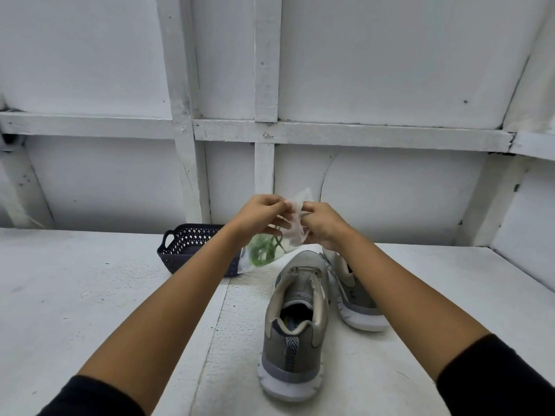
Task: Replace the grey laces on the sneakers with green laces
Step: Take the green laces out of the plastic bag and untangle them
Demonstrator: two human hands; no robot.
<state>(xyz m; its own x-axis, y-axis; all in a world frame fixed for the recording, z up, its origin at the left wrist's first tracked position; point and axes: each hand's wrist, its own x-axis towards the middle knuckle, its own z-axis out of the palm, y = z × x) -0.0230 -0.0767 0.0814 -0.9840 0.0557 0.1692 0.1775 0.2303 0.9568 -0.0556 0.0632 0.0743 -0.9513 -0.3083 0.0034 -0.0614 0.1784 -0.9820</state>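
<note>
Both hands raised over the white table (pixel 90 295), meeting at the top of a clear plastic bag (pixel 295 234). Left hand (pixel 258 216) pinches the bag's upper edge, fingers curled round the film. Right hand (pixel 322 225) grips the same edge just beside it, fingers curled in, knuckles toward the camera. The two hands almost touch.

Green laces (pixel 264 250) sit coiled in the bag's lower end, which hangs down and left, clear of the table, in front of the basket.

Sneakers: two grey ones with white soles, side by side on the table below the hands. Near sneaker (pixel 295 319) upright, heel toward the camera, tongue showing. Second sneaker (pixel 357 307) to its right, partly hidden behind the right forearm. Whether either still carries grey laces is too blurred to tell.

Dark perforated basket (pixel 186 244) with a loop handle at the table's back, behind the left forearm — contents hidden. White panelled wall (pixel 375 70) behind. Black sleeves (pixel 90 396) at the bottom edge.
</note>
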